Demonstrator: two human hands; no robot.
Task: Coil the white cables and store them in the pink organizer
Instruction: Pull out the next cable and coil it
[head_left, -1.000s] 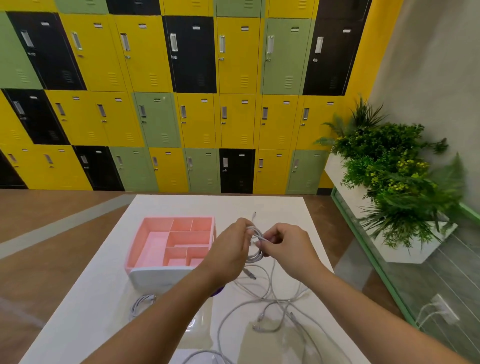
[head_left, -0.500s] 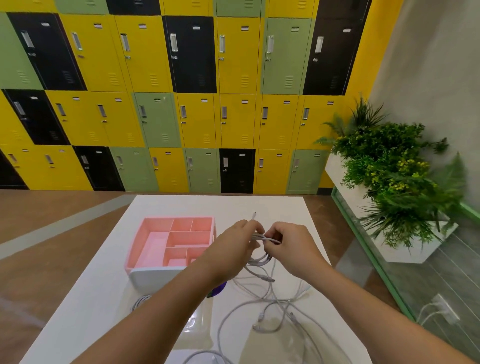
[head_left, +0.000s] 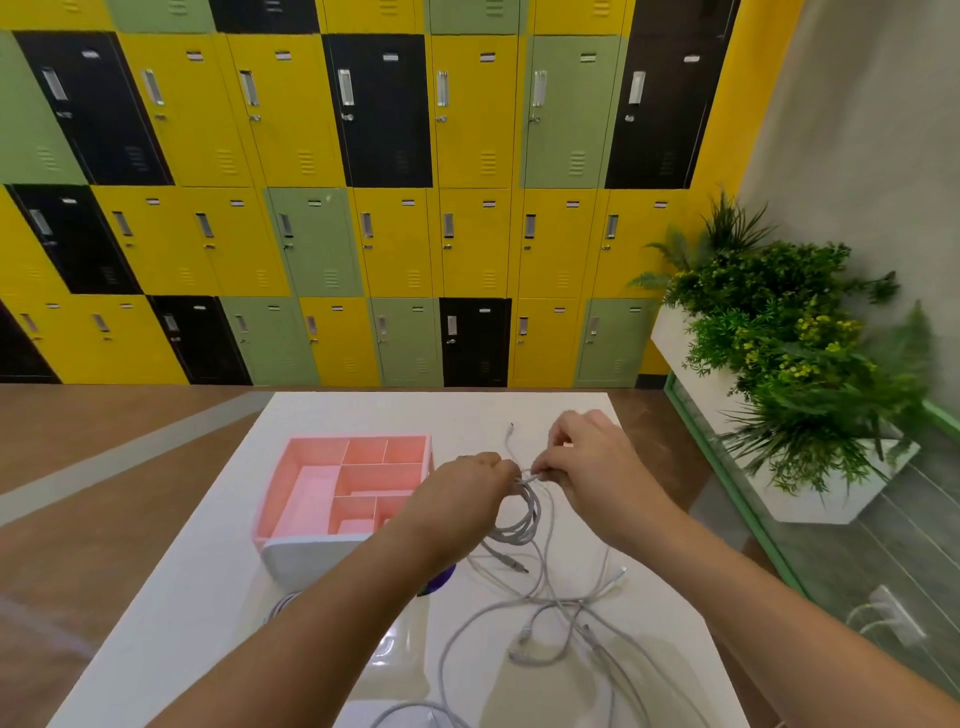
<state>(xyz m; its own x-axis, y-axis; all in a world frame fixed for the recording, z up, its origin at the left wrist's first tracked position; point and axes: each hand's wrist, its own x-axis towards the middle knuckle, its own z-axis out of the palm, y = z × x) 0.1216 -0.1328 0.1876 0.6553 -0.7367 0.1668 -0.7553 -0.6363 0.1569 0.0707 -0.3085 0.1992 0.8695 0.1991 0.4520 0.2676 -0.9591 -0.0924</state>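
**Coil hangs fuller under the grip; organizer not yet filled**

Both hands meet over the table (head_left: 208, 597). The left hand (head_left: 467, 486) has its fingers curled round the top of the coil (head_left: 522, 519). The right hand (head_left: 587, 467) pinches the same cable between thumb and forefinger right beside it, with its other fingers lifted and spread.

A second ago the loops were a tight bunch against the left hand. Now they hang as a rounder hank just below the grip. The right hand has also opened out from a closed fist to this fingertip pinch. A free end (head_left: 511, 431) stands up just above the grip. I judge that this cable is nearly wound and its end is about to be tucked or wrapped, with storing to follow.

Counted:
- **Hands:** two, both on one coil.
- **Organizer:** one organizer (head_left: 311, 442), just left of the grip. It is split into several compartments, and no cable shows in it.
- **Tangle:** one loose tangle (head_left: 545, 623) of white cable, below the grip and nearer the person. At least three plug ends show, but the strands cross too much to count.
- **Stray loop:** one stray loop (head_left: 280, 605), below and left of the grip, by the organizer's near side.
- **Bottom loop:** one bottom loop (head_left: 415, 714), far below the grip at the picture's edge.

Whether those two loops are separate cables I cannot tell.
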